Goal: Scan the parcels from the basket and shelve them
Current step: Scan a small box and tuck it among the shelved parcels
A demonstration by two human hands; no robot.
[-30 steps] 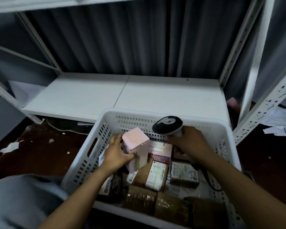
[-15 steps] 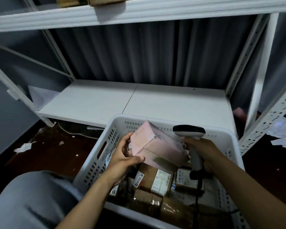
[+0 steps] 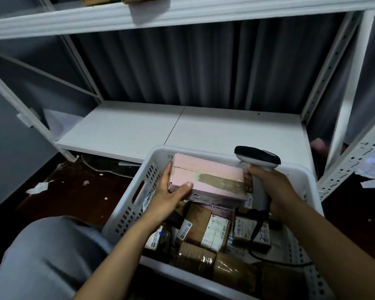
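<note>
Pink carton [image 3: 206, 177] held over the basket [image 3: 158, 150]
My left hand [image 3: 167, 198] grips its end, my right hand [image 3: 275, 191] wraps the barcode scanner [image 3: 258, 158]; the carton looks light and stiff, so I'd hold its edges.

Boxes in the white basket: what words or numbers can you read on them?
"contact len": upside down and cut off, on the pink-and-white box showing just below the lifted pink cardboard box.
Handwritten marks on the brown cardboard parcel: cannot be made out.
Print on the white shipping labels: too small and blurred.
Small print on the pink cardboard box's lower side: blurred.
</note>
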